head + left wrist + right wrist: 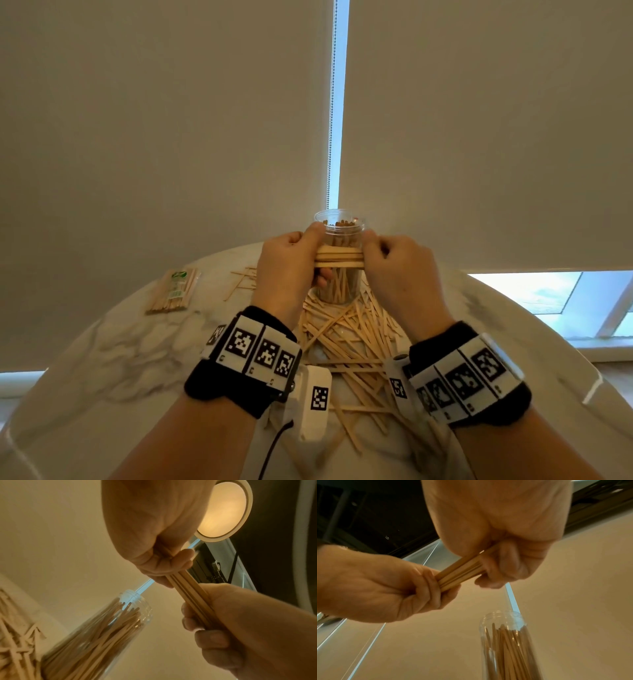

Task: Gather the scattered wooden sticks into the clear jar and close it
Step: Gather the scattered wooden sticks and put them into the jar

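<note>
both fists, left hand (291, 260) and right hand (397, 263), curl tight round opposite ends of a level bundle of wooden sticks (339, 258) before the open clear jar (339, 287).

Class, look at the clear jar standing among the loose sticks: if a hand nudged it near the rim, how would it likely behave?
The clear jar is tall and narrow, so a push near the rim would probably tip it. It looks like thin plastic, likely light, though the sticks inside add some weight. Loose sticks crowd its base, so it may sit unevenly and could slide.
</note>
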Demonstrator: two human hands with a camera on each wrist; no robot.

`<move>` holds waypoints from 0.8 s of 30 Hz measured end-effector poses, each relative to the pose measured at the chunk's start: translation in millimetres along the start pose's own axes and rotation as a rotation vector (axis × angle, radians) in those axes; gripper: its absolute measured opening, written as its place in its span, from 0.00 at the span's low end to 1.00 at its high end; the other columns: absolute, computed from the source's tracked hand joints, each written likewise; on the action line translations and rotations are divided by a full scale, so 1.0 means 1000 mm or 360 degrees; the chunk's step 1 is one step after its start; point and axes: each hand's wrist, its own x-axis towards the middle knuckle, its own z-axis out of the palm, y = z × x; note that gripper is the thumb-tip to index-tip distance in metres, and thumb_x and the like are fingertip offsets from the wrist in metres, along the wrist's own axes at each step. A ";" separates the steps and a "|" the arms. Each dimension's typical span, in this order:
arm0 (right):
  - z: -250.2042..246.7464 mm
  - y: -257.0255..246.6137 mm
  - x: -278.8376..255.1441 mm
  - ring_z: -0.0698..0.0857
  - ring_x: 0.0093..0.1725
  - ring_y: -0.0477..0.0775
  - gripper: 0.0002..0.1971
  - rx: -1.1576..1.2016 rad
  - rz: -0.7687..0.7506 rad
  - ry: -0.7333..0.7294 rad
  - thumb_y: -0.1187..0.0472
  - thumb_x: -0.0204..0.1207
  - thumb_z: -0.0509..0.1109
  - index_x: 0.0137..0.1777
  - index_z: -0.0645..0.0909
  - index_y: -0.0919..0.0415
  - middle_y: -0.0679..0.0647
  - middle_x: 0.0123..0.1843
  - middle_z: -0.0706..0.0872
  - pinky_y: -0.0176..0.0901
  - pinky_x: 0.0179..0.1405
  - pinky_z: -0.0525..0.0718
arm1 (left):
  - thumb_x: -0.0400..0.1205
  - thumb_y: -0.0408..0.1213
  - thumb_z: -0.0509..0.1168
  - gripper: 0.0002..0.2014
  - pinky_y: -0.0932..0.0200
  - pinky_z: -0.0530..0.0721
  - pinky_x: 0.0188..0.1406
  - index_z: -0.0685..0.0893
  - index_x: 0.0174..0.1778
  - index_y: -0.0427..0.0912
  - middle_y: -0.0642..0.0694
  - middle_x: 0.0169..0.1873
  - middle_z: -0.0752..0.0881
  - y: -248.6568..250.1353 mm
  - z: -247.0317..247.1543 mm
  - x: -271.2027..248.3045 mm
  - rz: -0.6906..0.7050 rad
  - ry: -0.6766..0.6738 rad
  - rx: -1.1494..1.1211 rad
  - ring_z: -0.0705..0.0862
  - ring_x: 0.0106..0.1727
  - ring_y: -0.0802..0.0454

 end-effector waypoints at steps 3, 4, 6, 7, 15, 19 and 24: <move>-0.011 0.006 0.007 0.67 0.21 0.47 0.26 0.0031 0.0050 -0.0036 0.49 0.84 0.61 0.24 0.77 0.58 0.49 0.20 0.71 0.43 0.24 0.69 | 0.87 0.55 0.60 0.22 0.57 0.80 0.23 0.87 0.41 0.40 0.44 0.26 0.87 0.003 0.007 -0.001 -0.0106 -0.0035 0.0031 0.84 0.25 0.49; -0.015 0.006 0.010 0.67 0.22 0.47 0.25 0.0037 0.0052 -0.0032 0.50 0.83 0.61 0.24 0.77 0.60 0.50 0.21 0.69 0.43 0.25 0.68 | 0.86 0.59 0.58 0.26 0.56 0.83 0.25 0.88 0.41 0.41 0.43 0.30 0.89 0.005 0.008 0.001 -0.0147 -0.0040 0.0044 0.88 0.30 0.47; -0.022 0.007 0.014 0.65 0.22 0.46 0.25 0.0060 0.0042 0.0009 0.50 0.83 0.62 0.24 0.77 0.60 0.49 0.20 0.67 0.41 0.23 0.65 | 0.84 0.66 0.54 0.31 0.50 0.90 0.37 0.89 0.42 0.44 0.42 0.41 0.92 0.007 0.008 0.003 -0.0165 0.0008 0.0037 0.92 0.42 0.44; -0.024 0.007 0.014 0.64 0.21 0.45 0.26 0.0076 0.0042 0.0030 0.50 0.83 0.62 0.24 0.76 0.60 0.48 0.20 0.66 0.39 0.23 0.64 | 0.84 0.67 0.53 0.31 0.49 0.91 0.43 0.89 0.43 0.45 0.42 0.44 0.93 0.009 0.008 0.004 -0.0156 0.0044 -0.0037 0.92 0.45 0.44; -0.005 0.004 0.006 0.74 0.20 0.42 0.26 0.0076 -0.0003 -0.0142 0.42 0.83 0.62 0.26 0.85 0.53 0.47 0.19 0.78 0.35 0.26 0.73 | 0.90 0.57 0.50 0.32 0.39 0.86 0.62 0.90 0.39 0.38 0.37 0.41 0.93 0.006 0.010 -0.002 -0.0076 0.0029 -0.0241 0.92 0.47 0.41; -0.006 0.008 0.008 0.73 0.19 0.42 0.28 0.0086 0.0034 -0.0104 0.43 0.82 0.64 0.22 0.83 0.54 0.48 0.18 0.79 0.37 0.26 0.72 | 0.89 0.54 0.53 0.29 0.39 0.85 0.62 0.92 0.36 0.41 0.40 0.40 0.93 0.001 0.010 0.001 -0.0066 -0.0011 -0.0114 0.92 0.48 0.43; -0.015 0.013 0.015 0.68 0.20 0.46 0.27 0.0029 0.0055 -0.0063 0.46 0.80 0.64 0.20 0.78 0.57 0.48 0.17 0.70 0.44 0.26 0.70 | 0.88 0.62 0.45 0.35 0.46 0.89 0.54 0.91 0.46 0.39 0.43 0.43 0.94 0.003 0.008 0.005 -0.0117 -0.0106 -0.0038 0.92 0.49 0.47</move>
